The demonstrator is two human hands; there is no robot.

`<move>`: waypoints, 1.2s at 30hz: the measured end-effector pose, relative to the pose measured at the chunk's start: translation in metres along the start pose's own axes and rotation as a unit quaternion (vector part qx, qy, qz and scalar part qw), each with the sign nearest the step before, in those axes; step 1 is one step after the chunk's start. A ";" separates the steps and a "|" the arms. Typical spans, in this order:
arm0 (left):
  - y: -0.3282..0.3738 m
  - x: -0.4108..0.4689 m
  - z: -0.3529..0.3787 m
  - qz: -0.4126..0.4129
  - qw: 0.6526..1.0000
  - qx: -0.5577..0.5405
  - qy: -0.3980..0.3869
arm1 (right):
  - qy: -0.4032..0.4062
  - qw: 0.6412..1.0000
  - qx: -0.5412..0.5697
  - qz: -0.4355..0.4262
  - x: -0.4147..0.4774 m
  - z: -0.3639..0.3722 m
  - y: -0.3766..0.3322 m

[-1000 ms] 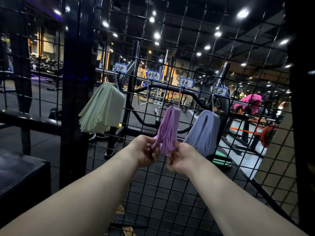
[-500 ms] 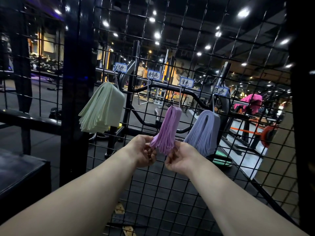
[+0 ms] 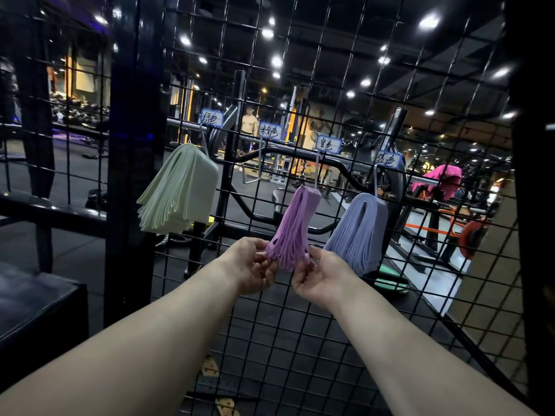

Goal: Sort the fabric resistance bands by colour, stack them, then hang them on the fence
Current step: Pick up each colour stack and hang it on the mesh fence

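Observation:
A black wire mesh fence fills the view. Three bundles of fabric bands hang from hooks on it: pale green bands at the left, purple bands in the middle, blue-lilac bands to their right. My left hand pinches the lower left ends of the purple bundle. My right hand grips its lower right ends. The loops fan out between my fingers. A bare hook hangs under the second label.
Small handwritten labels sit above each hook. A thick black post stands left of the mesh, with a dark padded box at lower left. Gym machines and a person stand beyond the fence.
Both hands stay on the bottom of the purple bundle. Its lower ends have spread slightly wider between my fingers.

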State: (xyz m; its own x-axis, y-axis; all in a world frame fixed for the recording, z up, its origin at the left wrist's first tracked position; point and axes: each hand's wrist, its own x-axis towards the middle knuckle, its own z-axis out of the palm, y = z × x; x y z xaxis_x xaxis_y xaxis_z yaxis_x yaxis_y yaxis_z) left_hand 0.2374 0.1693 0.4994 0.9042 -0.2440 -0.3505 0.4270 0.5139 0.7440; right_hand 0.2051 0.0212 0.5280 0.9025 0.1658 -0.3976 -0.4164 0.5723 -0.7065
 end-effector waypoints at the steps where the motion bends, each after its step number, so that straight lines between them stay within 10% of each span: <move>1: 0.000 0.001 0.000 -0.002 1.000 0.004 0.000 | -0.002 1.000 0.005 0.000 0.000 0.000 0.000; 36: -0.016 0.003 0.002 -0.039 0.998 0.052 0.004 | 0.002 1.000 -0.012 0.023 0.000 -0.002 0.012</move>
State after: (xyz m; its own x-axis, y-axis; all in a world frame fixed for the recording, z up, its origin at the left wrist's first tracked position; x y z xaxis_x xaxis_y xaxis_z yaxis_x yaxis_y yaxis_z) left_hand 0.2333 0.1589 0.4876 0.8684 -0.2724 -0.4143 0.4940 0.4055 0.7691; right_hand 0.1996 0.0266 0.5190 0.8822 0.1881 -0.4316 -0.4593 0.5455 -0.7011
